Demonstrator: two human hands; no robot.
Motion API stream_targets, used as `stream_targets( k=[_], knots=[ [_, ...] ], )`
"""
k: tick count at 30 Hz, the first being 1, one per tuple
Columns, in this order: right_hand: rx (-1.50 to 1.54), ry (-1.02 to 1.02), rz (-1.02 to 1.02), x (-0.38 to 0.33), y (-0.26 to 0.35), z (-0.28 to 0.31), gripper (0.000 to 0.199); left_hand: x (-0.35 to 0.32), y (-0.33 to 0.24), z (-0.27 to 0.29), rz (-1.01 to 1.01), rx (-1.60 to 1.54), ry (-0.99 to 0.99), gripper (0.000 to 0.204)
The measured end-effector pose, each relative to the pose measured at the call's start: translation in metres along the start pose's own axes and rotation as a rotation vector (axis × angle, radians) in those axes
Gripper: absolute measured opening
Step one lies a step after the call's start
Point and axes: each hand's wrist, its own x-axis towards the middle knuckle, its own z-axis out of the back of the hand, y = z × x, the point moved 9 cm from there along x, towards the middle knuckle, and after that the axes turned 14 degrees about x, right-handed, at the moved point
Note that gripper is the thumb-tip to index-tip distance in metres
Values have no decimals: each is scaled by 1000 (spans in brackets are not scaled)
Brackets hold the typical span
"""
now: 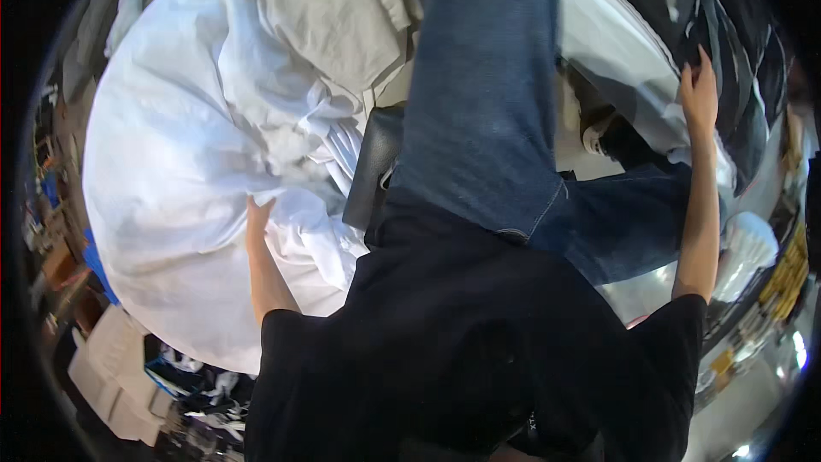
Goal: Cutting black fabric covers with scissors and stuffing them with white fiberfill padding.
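A large white cloth [162, 171] spreads in a rounded heap over my left side. My left hand [259, 221] is closed on a fold of it, thumb and finger showing and the other fingertips lost in the fabric. Far to the right, my right hand [699, 96] reaches out to black fabric [735, 60] with pale streaks. Its thumb and one finger show against that fabric; the rest of its grip is partly hidden. White material with a dark-edged rim [620, 30] lies just left of this hand.
My legs in blue jeans [483, 77] are between the two piles. A black box-like object [375, 162] sits against my left thigh. Grey-beige cloth [333, 17] lies ahead. A pale plastic container [120, 368] and a bin of dark items [201, 389] stand at lower left. A clear plastic bag [748, 248] is at right.
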Motion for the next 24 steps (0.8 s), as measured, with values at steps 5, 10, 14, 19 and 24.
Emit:
stream_targets(
  k=[5, 10, 14, 19, 24],
  knots=[
    [-22, 102, 33, -12, 18, -5, 55, -26, 71, -85, 64, 5, 170, 78],
    [-71, 485, -125, 11, -14, 3, 67, 0, -47, -41, -292, 172, -371, 46],
    [85, 713, -485, 19, 18, -5, 62, -25, -161, 42, -620, 24, -657, 55],
    [138, 889, -227, 21, 75, -33, 40, 3, -209, -13, -893, 283, -247, 36],
    [259, 891, -216, -6, 115, -35, 38, -64, -221, -36, -810, 356, -533, 28]
  ],
)
